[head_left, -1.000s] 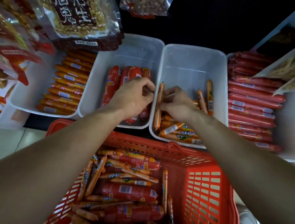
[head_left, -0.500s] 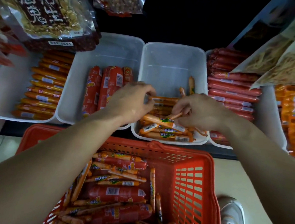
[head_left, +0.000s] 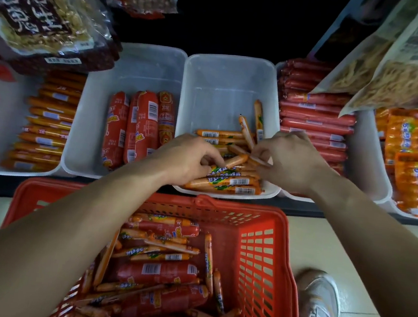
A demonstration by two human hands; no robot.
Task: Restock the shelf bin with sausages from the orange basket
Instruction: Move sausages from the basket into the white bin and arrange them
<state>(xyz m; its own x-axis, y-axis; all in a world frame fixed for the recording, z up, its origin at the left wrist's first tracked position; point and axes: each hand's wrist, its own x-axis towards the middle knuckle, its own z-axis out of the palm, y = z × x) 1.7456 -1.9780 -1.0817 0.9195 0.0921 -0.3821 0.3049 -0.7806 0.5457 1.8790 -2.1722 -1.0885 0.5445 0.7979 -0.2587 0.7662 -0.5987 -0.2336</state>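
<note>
Standing nearest: orange basket [head_left: 266, 265] on the floor, heaped with sausages [head_left: 160, 271]. Beyond it, on the shelf, the clear bin [head_left: 228, 81], front part stacked with thin sausages [head_left: 228, 182]. Left hand [head_left: 189, 161] and right hand [head_left: 289, 160] both inside, fingers pinched on thin sausages there.

Snack bags [head_left: 45, 6] overhead; apparently a sneaker [head_left: 321, 307] below.

No sleeves at all, both forearms bare right down to the left hand [head_left: 189, 160] and right hand [head_left: 290, 160]. White-grey lace-up sneaker [head_left: 318, 306] on one foot.
</note>
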